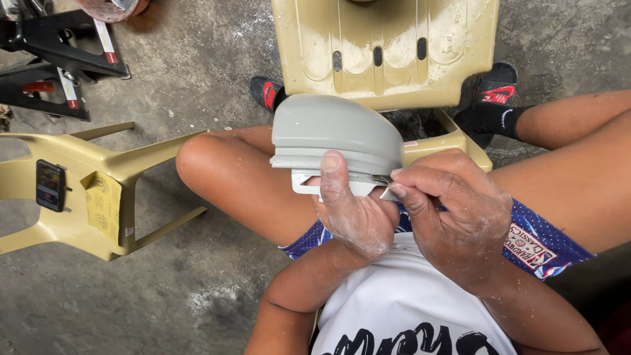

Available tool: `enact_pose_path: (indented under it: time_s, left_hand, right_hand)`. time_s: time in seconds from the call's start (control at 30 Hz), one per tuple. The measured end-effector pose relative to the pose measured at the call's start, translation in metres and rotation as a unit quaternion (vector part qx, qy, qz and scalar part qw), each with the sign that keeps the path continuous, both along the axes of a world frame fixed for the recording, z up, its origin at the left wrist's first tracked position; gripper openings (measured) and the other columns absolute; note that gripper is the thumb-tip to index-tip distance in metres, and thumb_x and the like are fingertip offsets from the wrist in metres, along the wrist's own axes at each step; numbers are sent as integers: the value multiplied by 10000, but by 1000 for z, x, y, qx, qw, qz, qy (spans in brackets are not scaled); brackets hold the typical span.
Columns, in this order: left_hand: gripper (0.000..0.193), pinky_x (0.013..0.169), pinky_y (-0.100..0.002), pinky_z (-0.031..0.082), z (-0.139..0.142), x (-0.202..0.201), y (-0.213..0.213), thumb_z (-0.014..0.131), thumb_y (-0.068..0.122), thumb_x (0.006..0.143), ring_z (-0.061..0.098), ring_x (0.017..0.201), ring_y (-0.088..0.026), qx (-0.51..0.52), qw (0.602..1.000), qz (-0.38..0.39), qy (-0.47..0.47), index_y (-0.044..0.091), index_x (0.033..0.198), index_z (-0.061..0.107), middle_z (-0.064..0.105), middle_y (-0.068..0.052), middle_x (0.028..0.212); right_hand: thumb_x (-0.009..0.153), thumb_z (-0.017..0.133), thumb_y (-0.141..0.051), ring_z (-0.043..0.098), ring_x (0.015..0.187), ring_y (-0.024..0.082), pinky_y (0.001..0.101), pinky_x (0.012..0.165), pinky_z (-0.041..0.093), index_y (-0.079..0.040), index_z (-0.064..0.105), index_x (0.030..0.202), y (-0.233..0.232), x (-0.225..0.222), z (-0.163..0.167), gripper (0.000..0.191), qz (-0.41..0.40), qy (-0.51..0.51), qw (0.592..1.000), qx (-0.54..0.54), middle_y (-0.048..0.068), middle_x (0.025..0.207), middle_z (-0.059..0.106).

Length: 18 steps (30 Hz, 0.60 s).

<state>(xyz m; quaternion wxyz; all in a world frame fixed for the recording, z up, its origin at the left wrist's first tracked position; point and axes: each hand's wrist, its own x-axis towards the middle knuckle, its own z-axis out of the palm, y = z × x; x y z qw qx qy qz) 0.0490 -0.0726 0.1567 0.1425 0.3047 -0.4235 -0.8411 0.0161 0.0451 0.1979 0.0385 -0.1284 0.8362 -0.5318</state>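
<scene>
My left hand (351,210) grips a grey curved plastic cover (332,131) from below, thumb pressed on its lower rim, holding it above my left knee. My right hand (453,220) pinches a small metal blade-like tool (383,181) against the cover's lower right edge. Both hands are dusted with white powder. The part's underside and the rest of the tool are hidden by my fingers.
A beige plastic chair (388,46) stands in front of my knees. Another beige chair (79,190) lies tipped at the left, with a dark phone (50,186) and a yellow sheet of sandpaper (104,205) on it. Black jack stands (49,59) sit top left on the concrete floor (197,79).
</scene>
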Motion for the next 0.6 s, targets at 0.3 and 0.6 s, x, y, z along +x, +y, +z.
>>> enact_pose_path:
  time_s: [0.3, 0.6]
  left_hand:
    - [418, 932, -383, 547, -3, 0, -18, 498, 298, 1101, 628, 1069, -205, -372, 925, -73, 29, -74, 1271, 410, 583, -164, 1181]
    - [467, 975, -444, 525, -6, -11, -5, 594, 320, 1008, 621, 1090, -251, 102, 986, 132, 15, -31, 1298, 491, 595, -159, 1205]
  right_hand:
    - [948, 790, -29, 682, 868, 217, 309, 730, 559, -22, 703, 1047, -8, -4, -3, 132, 3, 54, 999, 6, 99, 997, 682]
    - [911, 777, -25, 668, 881, 274, 362, 772, 546, -17, 706, 1001, -14, -7, 0, 115, 14, 78, 996, 39, 106, 964, 687]
